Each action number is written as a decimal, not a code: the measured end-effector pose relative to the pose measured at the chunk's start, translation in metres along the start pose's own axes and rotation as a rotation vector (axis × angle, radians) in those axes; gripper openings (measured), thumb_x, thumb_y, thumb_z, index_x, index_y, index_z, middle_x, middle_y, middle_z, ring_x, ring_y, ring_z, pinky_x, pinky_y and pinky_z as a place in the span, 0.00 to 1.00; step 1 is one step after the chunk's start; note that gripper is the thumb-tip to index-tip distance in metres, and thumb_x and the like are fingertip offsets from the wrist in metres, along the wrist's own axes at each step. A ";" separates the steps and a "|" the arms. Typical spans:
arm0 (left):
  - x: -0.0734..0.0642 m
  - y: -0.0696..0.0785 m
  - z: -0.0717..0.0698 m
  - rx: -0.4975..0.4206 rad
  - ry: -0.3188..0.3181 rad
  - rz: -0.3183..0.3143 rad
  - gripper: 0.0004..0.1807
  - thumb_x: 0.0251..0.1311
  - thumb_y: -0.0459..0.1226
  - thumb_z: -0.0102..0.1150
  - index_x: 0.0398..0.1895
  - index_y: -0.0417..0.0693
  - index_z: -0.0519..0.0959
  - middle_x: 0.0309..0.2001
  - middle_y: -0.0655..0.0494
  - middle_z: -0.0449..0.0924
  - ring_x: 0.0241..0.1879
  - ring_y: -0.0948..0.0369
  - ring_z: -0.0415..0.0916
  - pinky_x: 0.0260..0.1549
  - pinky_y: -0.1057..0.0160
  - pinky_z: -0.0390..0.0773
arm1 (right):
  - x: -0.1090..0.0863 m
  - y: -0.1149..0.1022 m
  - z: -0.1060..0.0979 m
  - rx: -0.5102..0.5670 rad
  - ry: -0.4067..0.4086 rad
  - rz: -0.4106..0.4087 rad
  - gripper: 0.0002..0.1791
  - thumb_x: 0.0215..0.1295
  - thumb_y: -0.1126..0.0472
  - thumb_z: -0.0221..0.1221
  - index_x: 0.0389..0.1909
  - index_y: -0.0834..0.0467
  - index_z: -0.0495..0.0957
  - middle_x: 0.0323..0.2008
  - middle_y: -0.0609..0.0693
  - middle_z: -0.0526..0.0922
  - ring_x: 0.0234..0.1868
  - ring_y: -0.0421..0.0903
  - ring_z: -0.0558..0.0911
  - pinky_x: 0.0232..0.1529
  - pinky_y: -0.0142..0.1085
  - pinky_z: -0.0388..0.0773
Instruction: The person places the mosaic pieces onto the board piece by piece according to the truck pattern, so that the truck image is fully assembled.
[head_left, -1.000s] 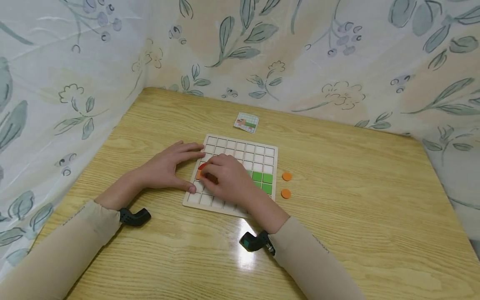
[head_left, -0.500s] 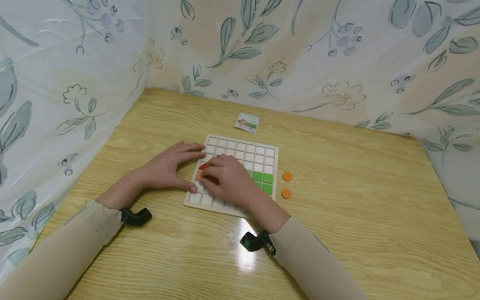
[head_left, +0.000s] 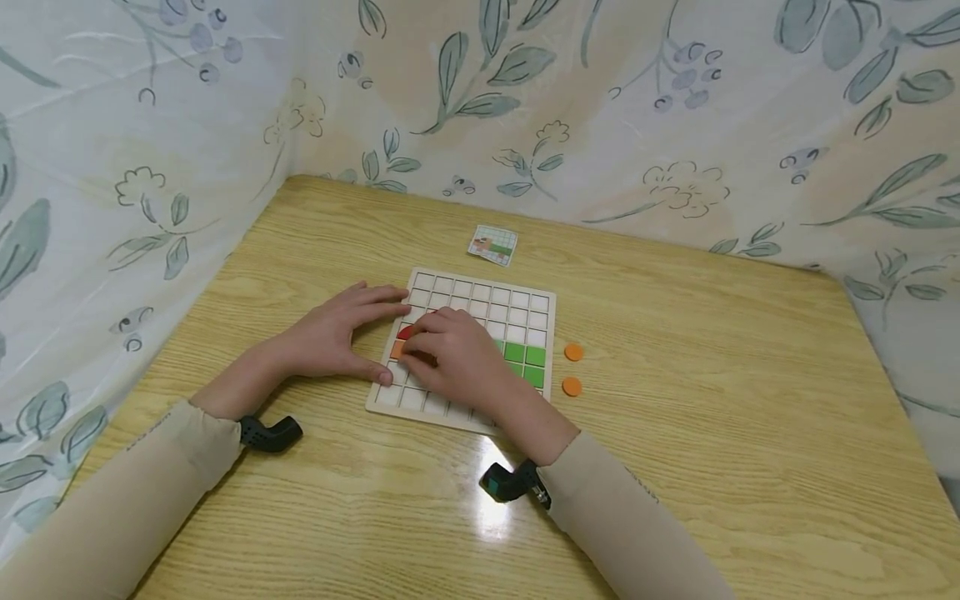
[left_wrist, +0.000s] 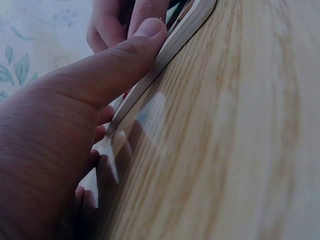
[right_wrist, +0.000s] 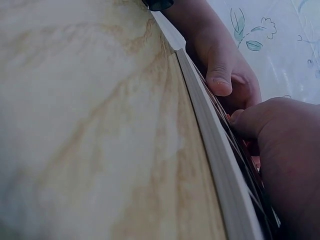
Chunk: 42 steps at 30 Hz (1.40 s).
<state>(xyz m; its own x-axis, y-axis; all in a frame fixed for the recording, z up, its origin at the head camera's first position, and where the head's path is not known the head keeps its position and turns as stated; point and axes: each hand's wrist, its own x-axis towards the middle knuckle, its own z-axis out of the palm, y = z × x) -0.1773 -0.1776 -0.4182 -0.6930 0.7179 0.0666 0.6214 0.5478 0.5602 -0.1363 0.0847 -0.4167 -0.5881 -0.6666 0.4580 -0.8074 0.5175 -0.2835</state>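
A pale wooden grid board [head_left: 480, 292] lies on the table with green square tiles [head_left: 525, 355] in its right cells. My left hand [head_left: 330, 333] spreads along its left edge, fingers straight, thumb and fingertips resting on the rim. The left wrist view shows that thumb [left_wrist: 150, 31] on the board's edge [left_wrist: 162, 60]. My right hand [head_left: 457, 358] reaches over the middle, fingers curled, thumb and index finger meeting at an orange square tile [head_left: 397, 349] in the left column. Just above that tile sits a red piece [head_left: 405, 332]. The right hand hides the central cells.
Two orange round discs [head_left: 573, 352] lie on the table right of the board. Behind the board is a small picture card [head_left: 492, 244] with a gridded drawing. A floral cloth [head_left: 637, 125] hangs beyond the table's far and left edges.
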 end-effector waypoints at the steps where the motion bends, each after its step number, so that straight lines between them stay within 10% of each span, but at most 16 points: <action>1: 0.000 0.000 0.000 0.000 0.001 0.000 0.57 0.50 0.65 0.83 0.82 0.52 0.72 0.86 0.58 0.59 0.85 0.51 0.52 0.85 0.41 0.41 | 0.000 0.000 0.000 -0.001 -0.003 0.004 0.04 0.72 0.56 0.73 0.40 0.52 0.94 0.45 0.44 0.91 0.48 0.45 0.85 0.51 0.38 0.81; 42: -0.001 -0.001 0.000 -0.004 -0.008 -0.028 0.57 0.51 0.66 0.82 0.82 0.55 0.72 0.86 0.59 0.59 0.86 0.50 0.49 0.85 0.39 0.40 | -0.047 0.022 -0.037 -0.088 0.059 0.160 0.08 0.74 0.56 0.70 0.44 0.55 0.91 0.46 0.49 0.89 0.51 0.51 0.85 0.55 0.48 0.80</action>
<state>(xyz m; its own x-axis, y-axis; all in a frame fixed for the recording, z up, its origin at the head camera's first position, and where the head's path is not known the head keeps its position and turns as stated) -0.1771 -0.1793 -0.4188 -0.7072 0.7056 0.0445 0.6002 0.5659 0.5653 -0.1245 0.1471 -0.4135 -0.7028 -0.5408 0.4622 -0.6948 0.6611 -0.2830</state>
